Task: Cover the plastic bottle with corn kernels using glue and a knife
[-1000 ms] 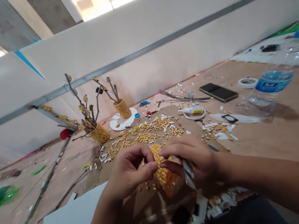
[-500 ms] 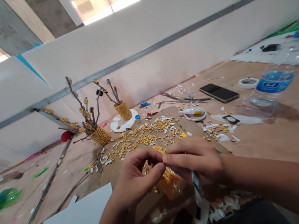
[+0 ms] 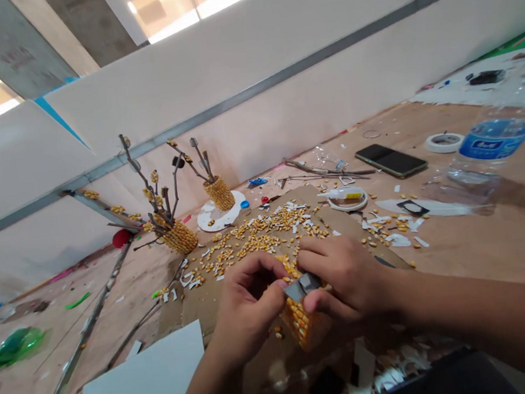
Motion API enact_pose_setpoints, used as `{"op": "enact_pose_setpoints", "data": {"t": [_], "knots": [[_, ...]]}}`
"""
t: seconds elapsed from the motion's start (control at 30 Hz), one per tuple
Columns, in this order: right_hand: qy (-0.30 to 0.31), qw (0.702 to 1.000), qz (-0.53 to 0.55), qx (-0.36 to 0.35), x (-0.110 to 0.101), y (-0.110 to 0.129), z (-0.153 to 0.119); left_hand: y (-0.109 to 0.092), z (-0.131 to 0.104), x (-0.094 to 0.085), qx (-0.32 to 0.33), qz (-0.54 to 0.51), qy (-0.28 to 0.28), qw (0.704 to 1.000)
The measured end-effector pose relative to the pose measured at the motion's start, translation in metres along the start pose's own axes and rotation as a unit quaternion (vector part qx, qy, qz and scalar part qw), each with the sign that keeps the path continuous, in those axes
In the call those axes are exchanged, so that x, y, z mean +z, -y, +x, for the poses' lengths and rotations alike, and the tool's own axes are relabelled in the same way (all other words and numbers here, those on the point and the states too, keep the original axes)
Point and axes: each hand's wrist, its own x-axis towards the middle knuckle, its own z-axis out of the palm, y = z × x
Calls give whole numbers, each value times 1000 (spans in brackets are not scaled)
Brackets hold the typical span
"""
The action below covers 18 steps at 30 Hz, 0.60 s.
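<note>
A container covered in yellow corn kernels [image 3: 300,320] is between my two hands, low in the middle of the view. My left hand [image 3: 250,299] curls round its left side, thumb and fingers near its top edge. In my right hand [image 3: 347,276] a grey strip [image 3: 302,286] is pinched between thumb and fingers, lying across the kernels; its left end reaches my left thumb. Beyond the hands, loose kernels [image 3: 260,241] and white scraps are scattered on a cardboard sheet [image 3: 194,306].
Two kernel-covered pots [image 3: 179,237] [image 3: 219,193] with twigs stand at the back left. A glue bottle [image 3: 345,194], a phone [image 3: 391,160], a tape roll [image 3: 444,142] and a plastic bottle [image 3: 485,152] lie or stand to the right. White board [image 3: 137,388] is at lower left.
The grey strip, which hung below my right hand, is now across the kernel-covered container. My right hand has turned, and its thumb shows apart from my left fingers. The view has shifted slightly.
</note>
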Motion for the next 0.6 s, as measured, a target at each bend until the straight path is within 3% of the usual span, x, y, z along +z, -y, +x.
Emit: {"op": "enact_pose_setpoints", "data": {"t": [0.6], "knots": [[17,1000,-17,6,1,1,-3,0,-1,4,-10,-15,-4,1000]]}}
